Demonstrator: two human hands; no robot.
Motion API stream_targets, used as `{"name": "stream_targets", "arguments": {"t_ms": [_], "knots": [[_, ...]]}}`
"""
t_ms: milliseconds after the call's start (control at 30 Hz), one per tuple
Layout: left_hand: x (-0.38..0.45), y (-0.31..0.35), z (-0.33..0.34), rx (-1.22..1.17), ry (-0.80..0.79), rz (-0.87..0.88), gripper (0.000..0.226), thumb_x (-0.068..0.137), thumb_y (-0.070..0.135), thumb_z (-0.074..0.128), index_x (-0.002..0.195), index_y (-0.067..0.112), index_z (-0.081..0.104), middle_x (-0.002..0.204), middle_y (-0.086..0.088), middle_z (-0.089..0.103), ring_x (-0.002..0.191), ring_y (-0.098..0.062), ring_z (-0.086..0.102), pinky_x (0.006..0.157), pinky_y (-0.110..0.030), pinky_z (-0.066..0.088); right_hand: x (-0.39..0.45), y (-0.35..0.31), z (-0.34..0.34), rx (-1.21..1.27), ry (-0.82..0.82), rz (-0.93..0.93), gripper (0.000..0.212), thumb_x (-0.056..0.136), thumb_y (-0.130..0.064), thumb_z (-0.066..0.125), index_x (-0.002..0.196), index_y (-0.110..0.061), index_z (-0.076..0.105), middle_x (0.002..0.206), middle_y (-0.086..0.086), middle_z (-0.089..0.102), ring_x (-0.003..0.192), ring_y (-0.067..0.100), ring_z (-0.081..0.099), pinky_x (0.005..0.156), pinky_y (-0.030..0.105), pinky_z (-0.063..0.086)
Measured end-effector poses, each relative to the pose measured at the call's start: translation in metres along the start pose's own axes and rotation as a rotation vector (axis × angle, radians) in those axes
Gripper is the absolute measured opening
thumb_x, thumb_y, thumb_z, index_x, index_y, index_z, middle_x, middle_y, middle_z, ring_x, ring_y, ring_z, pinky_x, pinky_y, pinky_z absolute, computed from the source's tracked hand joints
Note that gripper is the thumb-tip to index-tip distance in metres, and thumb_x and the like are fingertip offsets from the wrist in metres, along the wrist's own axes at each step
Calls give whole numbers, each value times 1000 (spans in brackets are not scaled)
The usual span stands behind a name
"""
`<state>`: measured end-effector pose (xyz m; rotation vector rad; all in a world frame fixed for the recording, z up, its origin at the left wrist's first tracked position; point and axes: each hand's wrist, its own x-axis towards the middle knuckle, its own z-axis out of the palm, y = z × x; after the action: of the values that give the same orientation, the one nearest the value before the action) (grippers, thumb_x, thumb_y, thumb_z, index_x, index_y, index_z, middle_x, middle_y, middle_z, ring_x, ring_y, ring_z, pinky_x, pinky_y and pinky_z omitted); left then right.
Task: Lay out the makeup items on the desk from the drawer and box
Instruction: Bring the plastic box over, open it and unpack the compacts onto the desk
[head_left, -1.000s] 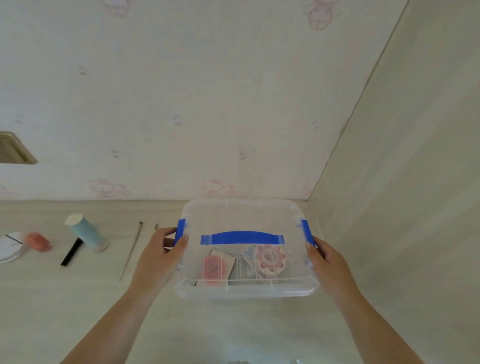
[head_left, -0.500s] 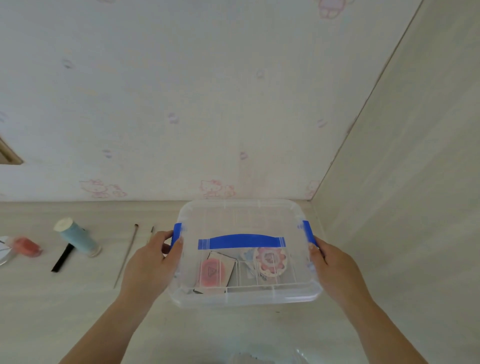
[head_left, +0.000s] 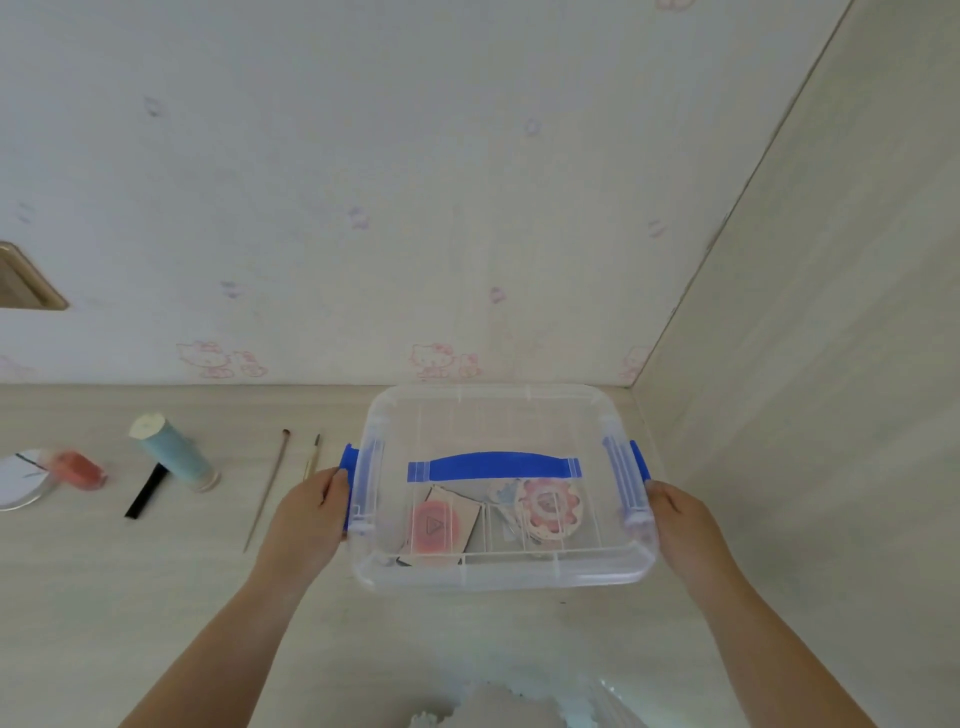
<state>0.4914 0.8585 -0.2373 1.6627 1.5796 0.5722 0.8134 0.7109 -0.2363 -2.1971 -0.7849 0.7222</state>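
Note:
A clear plastic box (head_left: 498, 415) with a blue handle and blue side clips sits on the desk near the right corner, its lid on. Inside I see a pink packet (head_left: 435, 527) and a round pink flower-shaped item (head_left: 546, 506). My left hand (head_left: 306, 519) grips the left side clip. My right hand (head_left: 683, 525) holds the right side clip. On the desk to the left lie two thin brushes (head_left: 267, 488), a pale blue tube (head_left: 174, 452), a black stick (head_left: 145, 491), a pink bottle (head_left: 78, 470) and a round mirror (head_left: 18, 480).
A wall with cartoon-cat wallpaper runs behind the desk and a plain panel (head_left: 805, 364) closes the right side. A beige wall fitting (head_left: 26, 280) shows at the left. Something white and crinkly (head_left: 509, 706) lies at the bottom edge.
The blue side clips now stand swung outward from the box, and both hands have shifted slightly outward on them. The box itself has stayed in place.

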Motion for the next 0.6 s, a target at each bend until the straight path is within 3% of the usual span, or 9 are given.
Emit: {"name": "stream_targets", "arguments": {"t_ms": [67, 100, 200, 267, 333, 367, 467, 533, 600], "knots": [[-1, 0, 1, -105, -10, 1, 30, 98, 20, 38, 89, 12, 66, 83, -17, 67, 71, -29, 60, 65, -35, 46, 1, -2, -3, 44, -23, 3, 33, 98, -18, 37, 89, 2, 62, 90, 24, 66, 78, 34, 60, 69, 35, 43], [-2, 1, 0, -145, -16, 2, 27, 98, 21, 40, 101, 23, 67, 87, -5, 68, 75, -20, 61, 68, -29, 45, 1, -4, -4, 57, -27, -7, 31, 99, -19, 37, 94, -4, 64, 96, 18, 68, 85, 32, 61, 76, 36, 45], [-7, 2, -6, -154, -3, 48, 43, 97, 26, 46, 140, 27, 43, 120, 11, 59, 97, 1, 58, 75, -10, 38, -7, -8, -8, -32, 44, -151, 34, 98, -25, 39, 127, -22, 56, 119, -4, 60, 111, 14, 54, 91, 27, 38], [-12, 2, -11, -131, 14, 124, 50, 95, 28, 51, 143, 27, 38, 135, 13, 50, 116, -3, 52, 91, -16, 39, -15, -14, -10, -73, 75, -286, 38, 96, -32, 42, 133, -26, 51, 126, -10, 53, 118, 8, 48, 94, 22, 32], [-21, 2, -14, -72, -12, 207, 54, 92, 33, 55, 143, 31, 37, 142, 18, 42, 128, -3, 43, 105, -26, 35, -23, -16, -11, -114, -9, -376, 53, 89, -48, 44, 138, -29, 43, 137, -17, 41, 126, 0, 37, 102, 20, 26], [-28, 2, -15, -48, -54, 253, 56, 90, 37, 56, 142, 35, 35, 144, 23, 37, 132, 2, 36, 109, -22, 29, -27, -15, -11, -145, -66, -407, 63, 82, -57, 45, 140, -34, 37, 141, -21, 32, 129, -5, 28, 104, 19, 22], [-50, 3, -14, 4, -209, 362, 68, 77, 53, 58, 136, 53, 25, 142, 44, 14, 131, 24, 13, 98, 6, 12, -36, -6, -12, -232, -179, -455, 79, 68, -65, 52, 137, -49, 16, 146, -32, 4, 132, -15, 7, 105, 12, 10], [-58, 1, -14, 20, -245, 361, 76, 68, 60, 60, 133, 58, 21, 141, 46, 7, 126, 32, 6, 99, 3, 11, -40, 1, -15, -249, -245, -441, 84, 63, -70, 55, 131, -57, 7, 145, -36, -7, 130, -20, 0, 104, 11, 8], [-60, 1, -16, 30, -247, 333, 81, 62, 61, 64, 130, 62, 21, 140, 47, 8, 122, 35, 6, 105, -13, 16, -42, 5, -18, -270, -308, -442, 89, 68, -61, 66, 131, -59, 3, 150, -31, -9, 135, -15, 0, 108, 17, 10]]}}
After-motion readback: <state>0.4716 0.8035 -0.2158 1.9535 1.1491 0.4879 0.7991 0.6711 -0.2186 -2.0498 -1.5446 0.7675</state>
